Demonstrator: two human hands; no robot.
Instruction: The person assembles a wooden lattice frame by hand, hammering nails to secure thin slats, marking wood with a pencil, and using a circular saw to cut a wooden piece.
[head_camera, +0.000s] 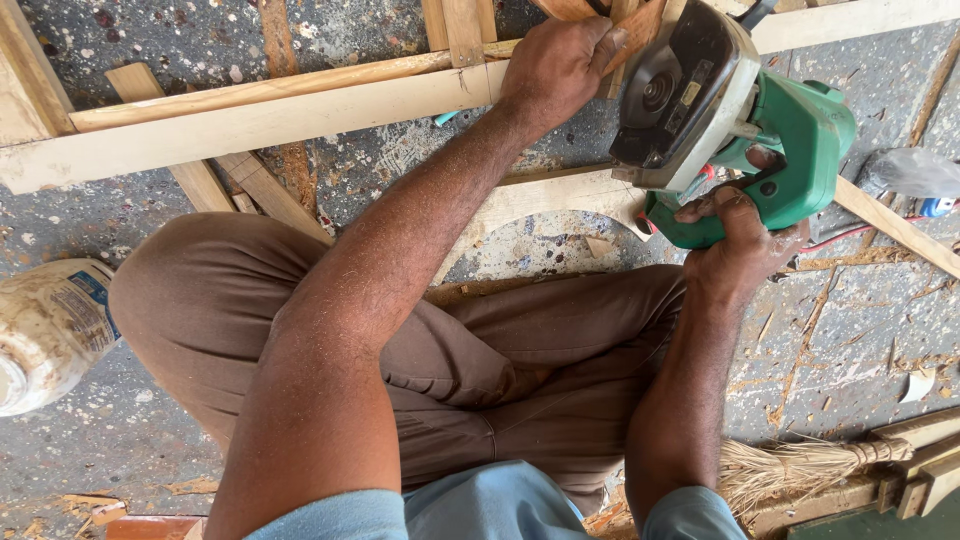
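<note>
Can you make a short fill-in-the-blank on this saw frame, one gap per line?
1. The right hand grips the ____ handle of the circular saw.
2. The left hand presses on a long wooden ____ near the saw.
3. A ____ with straw bristles lies at the lower right.
4. The person sits with ____ legs on the floor.

Missing words: green; plank; broom; crossed

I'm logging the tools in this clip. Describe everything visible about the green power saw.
The power saw has a bright green plastic body and handle, with a pale metal guard carrying a dark round cover over the blade side. It is held off the floor, tilted, near the top right of the view. The right hand grips its handle from below, fingers curled around it. The left hand presses on a wooden strip just beside the guard. A red cable trails behind it. The blade itself is hidden.
</note>
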